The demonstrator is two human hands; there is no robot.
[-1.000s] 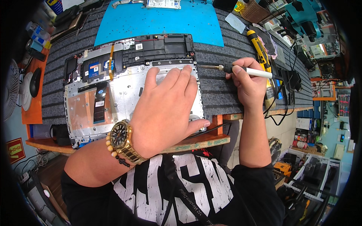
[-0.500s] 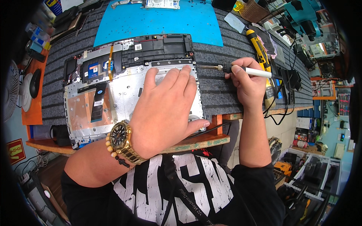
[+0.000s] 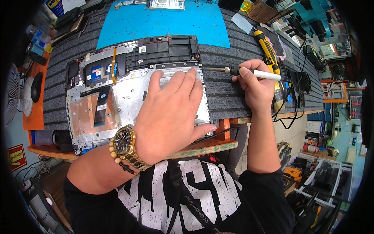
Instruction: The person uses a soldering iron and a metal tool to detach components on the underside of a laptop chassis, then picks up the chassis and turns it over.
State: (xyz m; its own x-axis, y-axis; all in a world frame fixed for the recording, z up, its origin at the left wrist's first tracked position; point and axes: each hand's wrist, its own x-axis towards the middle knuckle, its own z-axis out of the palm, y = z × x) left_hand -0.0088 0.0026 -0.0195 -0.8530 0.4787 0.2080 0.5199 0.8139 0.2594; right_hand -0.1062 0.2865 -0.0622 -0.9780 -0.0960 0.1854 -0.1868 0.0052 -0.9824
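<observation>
A laptop's palm-rest cover [image 3: 130, 84], its silver and black inner side facing up, lies over the front of the bench. Spread across its right half, my left hand [image 3: 171, 105] is open with the palm down and the thumb reaching past the right edge. My right hand [image 3: 255, 80] grips a soldering iron [image 3: 267, 75] with a white handle. The iron lies level, and its metal tip reaches the cover's right edge near the hinge corner. Whether the tip touches the plastic there is too small to tell. An orange ribbon cable [image 3: 114, 65] crosses the cover's left part.
Beyond the cover lies a blue mat [image 3: 163, 25] strewn with dark specks. Ribbed grey carpet [image 3: 222, 93] covers the bench. To the right of my right hand are a yellow tool [image 3: 267, 50], a brush [image 3: 278, 102] and black cables [image 3: 286, 117]. A fan [image 3: 11, 89] stands far left.
</observation>
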